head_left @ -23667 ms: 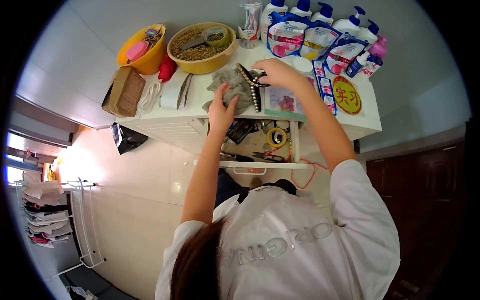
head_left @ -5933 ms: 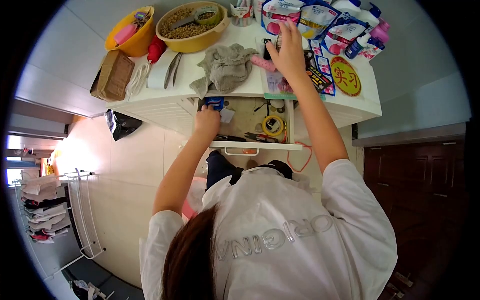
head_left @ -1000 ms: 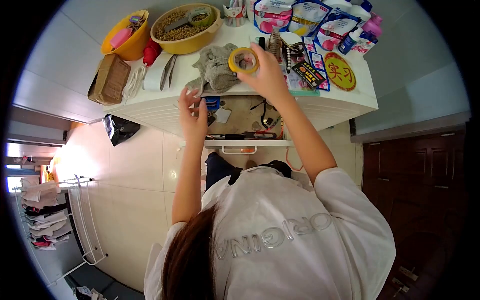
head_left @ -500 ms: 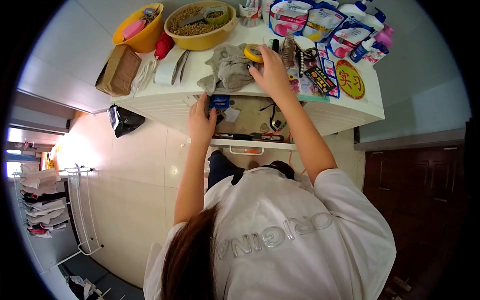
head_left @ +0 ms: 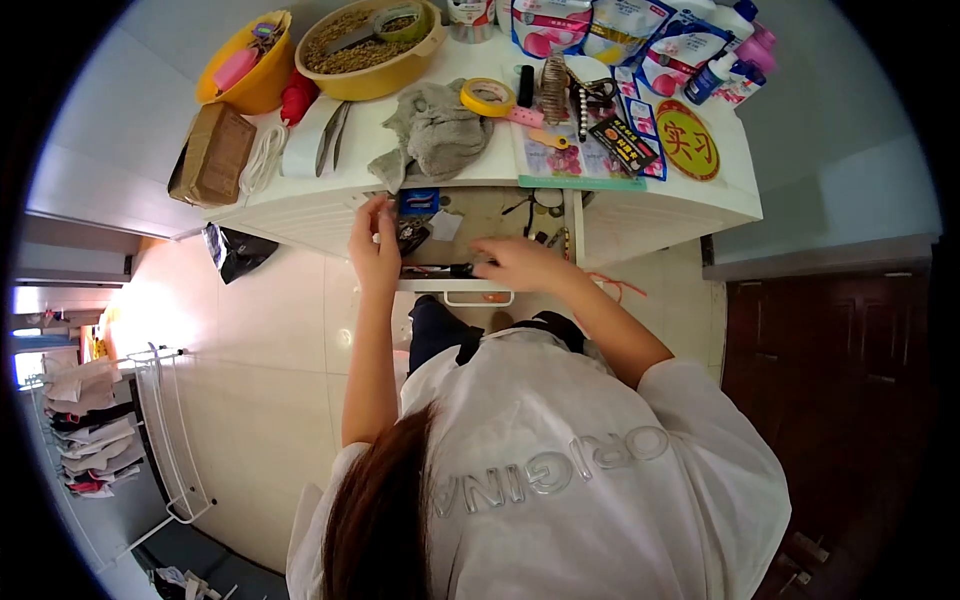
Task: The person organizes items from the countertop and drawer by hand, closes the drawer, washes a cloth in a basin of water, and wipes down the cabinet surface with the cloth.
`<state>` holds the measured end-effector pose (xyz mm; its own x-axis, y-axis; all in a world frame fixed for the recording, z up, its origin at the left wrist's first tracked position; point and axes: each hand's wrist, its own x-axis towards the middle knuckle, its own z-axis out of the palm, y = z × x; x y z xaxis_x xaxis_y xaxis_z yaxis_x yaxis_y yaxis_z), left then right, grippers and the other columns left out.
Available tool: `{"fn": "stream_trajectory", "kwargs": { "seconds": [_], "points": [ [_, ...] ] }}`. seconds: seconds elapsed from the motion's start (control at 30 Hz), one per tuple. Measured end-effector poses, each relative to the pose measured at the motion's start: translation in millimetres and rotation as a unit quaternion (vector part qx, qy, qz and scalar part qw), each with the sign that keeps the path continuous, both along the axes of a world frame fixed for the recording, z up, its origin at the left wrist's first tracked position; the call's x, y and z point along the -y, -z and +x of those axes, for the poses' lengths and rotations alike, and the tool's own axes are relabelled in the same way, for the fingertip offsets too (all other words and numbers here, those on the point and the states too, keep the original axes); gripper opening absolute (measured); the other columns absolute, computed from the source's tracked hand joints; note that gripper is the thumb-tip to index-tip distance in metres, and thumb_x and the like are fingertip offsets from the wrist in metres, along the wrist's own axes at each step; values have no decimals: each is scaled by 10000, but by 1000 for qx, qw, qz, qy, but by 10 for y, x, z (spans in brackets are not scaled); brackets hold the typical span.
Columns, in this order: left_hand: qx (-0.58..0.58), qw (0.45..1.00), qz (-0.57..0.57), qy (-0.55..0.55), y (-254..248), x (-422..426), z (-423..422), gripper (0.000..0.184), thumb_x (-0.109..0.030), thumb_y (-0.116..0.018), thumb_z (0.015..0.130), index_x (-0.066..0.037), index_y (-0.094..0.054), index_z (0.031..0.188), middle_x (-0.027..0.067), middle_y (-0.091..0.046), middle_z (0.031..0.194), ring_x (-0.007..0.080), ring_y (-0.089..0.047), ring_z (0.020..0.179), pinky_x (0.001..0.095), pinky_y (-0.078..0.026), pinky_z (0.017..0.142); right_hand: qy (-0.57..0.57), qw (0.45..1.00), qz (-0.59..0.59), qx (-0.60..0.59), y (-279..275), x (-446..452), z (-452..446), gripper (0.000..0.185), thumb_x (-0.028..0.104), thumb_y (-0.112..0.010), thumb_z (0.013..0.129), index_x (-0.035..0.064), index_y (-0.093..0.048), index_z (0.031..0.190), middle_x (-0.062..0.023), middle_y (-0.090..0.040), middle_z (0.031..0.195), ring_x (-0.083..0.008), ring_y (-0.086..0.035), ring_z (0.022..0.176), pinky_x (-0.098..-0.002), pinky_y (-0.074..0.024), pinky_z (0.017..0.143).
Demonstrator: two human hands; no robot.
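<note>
In the head view my left hand [head_left: 375, 250] is at the left edge of the open drawer [head_left: 478, 284], fingers curled closely together. A small white spot shows between the fingers; what it is I cannot make out. My right hand [head_left: 525, 265] reaches across the front of the drawer with fingers apart, the fingertips at the end of a black slim tool [head_left: 460, 270]. Behind the hands lie a blue packet [head_left: 418, 201], a white paper piece [head_left: 446, 226] and several small bits. On the cabinet top a yellow tape roll [head_left: 488, 97] rests against a grey cloth [head_left: 440, 130].
The cabinet top [head_left: 365, 150] holds a tub of grain [head_left: 365, 70], a yellow basket [head_left: 245, 70], a cardboard box [head_left: 213, 150], refill pouches [head_left: 552, 25] and a round yellow sign [head_left: 688, 140]. An orange cord [head_left: 618, 285] hangs right of the drawer.
My right hand has let go of the yellow tape roll and moved down into the drawer. The orange cord now hangs outside at the right. My left hand's fingers have curled in.
</note>
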<state>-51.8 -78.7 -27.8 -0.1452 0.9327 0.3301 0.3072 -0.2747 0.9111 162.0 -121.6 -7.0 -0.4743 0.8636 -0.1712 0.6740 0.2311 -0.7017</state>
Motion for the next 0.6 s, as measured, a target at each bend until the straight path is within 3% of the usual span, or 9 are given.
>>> {"fn": "stream_trajectory", "kwargs": {
  "seconds": [0.13, 0.33, 0.47, 0.57, 0.6],
  "points": [
    [3, 998, -38, 55, -19, 52, -10, 191, -103, -461, 898, 13, -588, 981, 76, -631, 787, 120, -570, 717, 247, -454, 675, -60, 985, -145, 70, 251, -174, -320, 582, 460, -424, 853, 17, -456, 1228, -208, -490, 1225, -332, -491, 1111, -370, -393, 915],
    [51, 993, -87, 65, 29, 26, -36, 180, -113, -493, 886, 6, -591, 979, 59, -629, 770, 101, -568, 688, 223, -453, 651, -134, 944, -266, 143, 337, -444, -535, 518, 426, -450, 846, 9, -540, 1140, -186, -543, 1167, -286, -533, 1044, -344, -400, 885],
    [0, 988, -123, 97, 111, -13, -75, 195, -126, -553, 850, 3, -598, 989, 51, -630, 773, 102, -572, 696, 230, -455, 652, -115, 961, -243, 58, 465, -460, -411, 384, 297, -549, 817, 11, -587, 1070, -141, -598, 1059, -221, -562, 949, -316, -427, 822],
    [-63, 955, -111, 268, 55, 3, -56, 229, -152, -591, 828, 2, -607, 997, 60, -630, 769, 128, -571, 690, 250, -457, 654, -57, 961, -245, -111, 382, -469, -167, 358, 246, -622, 753, 36, -610, 1042, -127, -624, 981, -210, -567, 889, -321, -433, 791],
    [-80, 940, -139, 302, 22, 14, -37, 234, -150, -595, 827, 4, -605, 1003, 63, -628, 790, 129, -565, 707, 253, -454, 665, -58, 967, -222, -111, 359, -512, -114, 355, 248, -621, 756, 34, -610, 1040, -127, -626, 973, -208, -571, 876, -323, -436, 781]
  ]
}}
